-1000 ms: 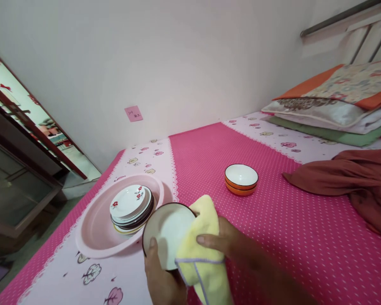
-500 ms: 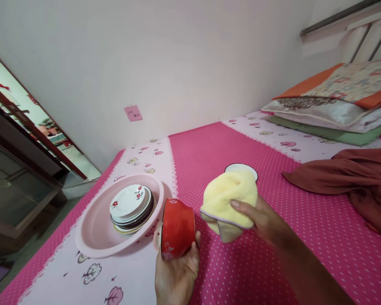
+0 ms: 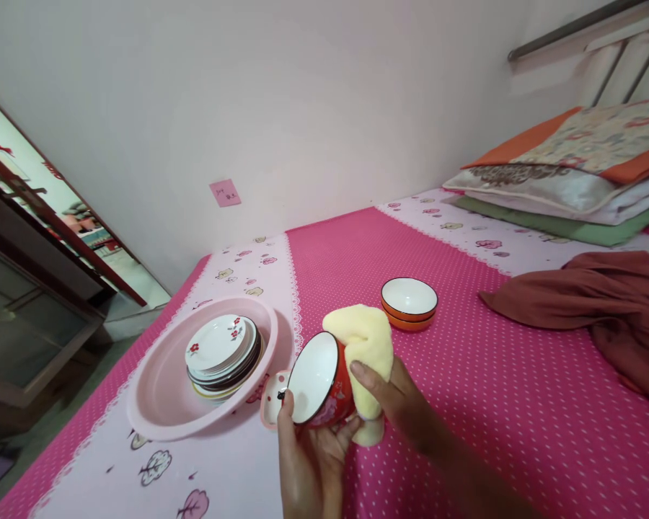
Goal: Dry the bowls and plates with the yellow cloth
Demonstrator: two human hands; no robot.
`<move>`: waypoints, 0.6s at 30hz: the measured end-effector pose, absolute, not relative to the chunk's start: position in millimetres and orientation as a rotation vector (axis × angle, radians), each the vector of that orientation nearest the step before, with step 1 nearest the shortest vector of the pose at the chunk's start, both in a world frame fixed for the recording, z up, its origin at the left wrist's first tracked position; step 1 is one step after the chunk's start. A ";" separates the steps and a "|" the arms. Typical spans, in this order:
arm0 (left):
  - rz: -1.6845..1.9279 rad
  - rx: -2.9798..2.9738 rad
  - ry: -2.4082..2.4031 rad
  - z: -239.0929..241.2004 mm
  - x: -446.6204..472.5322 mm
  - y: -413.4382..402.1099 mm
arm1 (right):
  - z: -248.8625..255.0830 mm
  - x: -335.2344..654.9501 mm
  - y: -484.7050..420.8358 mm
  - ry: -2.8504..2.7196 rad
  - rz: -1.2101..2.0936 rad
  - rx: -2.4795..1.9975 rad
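A red bowl (image 3: 314,375) with a white inside and dark rim is tilted in my left hand (image 3: 314,461), its mouth facing left. The thumb lies near the rim and the fingers cup it from below. My right hand (image 3: 392,396) grips a pale yellow cloth (image 3: 365,353) and presses it against the bowl's outer right side. Just beyond the cloth, a short stack of orange bowls (image 3: 409,306) with white insides stands on the bed. Partly hidden behind the red bowl lies a small pink-rimmed dish (image 3: 272,400) with red dots.
On the left a pink basin (image 3: 156,404) holds a stack of plates (image 3: 216,342). The bed has a pink dotted cover (image 3: 335,252). Right are a crumpled brown cloth (image 3: 600,310) and stacked pillows (image 3: 567,184). A pink note (image 3: 225,192) is on the wall.
The yellow cloth has moved left and now touches the bowl. The red bowl has turned so its white inside shows. The orange bowls, earlier mostly covered by the cloth, are in view.
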State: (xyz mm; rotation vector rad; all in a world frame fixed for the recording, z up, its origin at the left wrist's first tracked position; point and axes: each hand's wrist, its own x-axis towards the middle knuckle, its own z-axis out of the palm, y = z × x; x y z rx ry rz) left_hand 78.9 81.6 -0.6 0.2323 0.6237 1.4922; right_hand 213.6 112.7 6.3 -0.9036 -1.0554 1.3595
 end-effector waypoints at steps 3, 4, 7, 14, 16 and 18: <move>1.492 0.301 0.681 5.5 77.0 81.2 | 1.6 211.0 117.9 -0.970 1.387 -0.848; 1.483 0.314 0.689 6.2 75.9 81.6 | 0.2 210.5 119.6 -0.945 1.400 -0.828; 1.446 0.318 0.706 5.0 72.1 83.5 | -1.5 210.9 123.8 -0.886 1.405 -0.818; 1.442 0.311 0.702 -3.7 70.1 84.1 | -3.6 214.1 127.2 -0.808 1.430 -0.928; 1.436 0.283 0.664 -7.0 69.2 84.0 | -7.5 213.1 128.2 -0.814 1.460 -0.914; 1.388 0.239 0.605 -12.8 67.0 85.0 | -11.3 211.6 129.4 -0.832 1.478 -0.894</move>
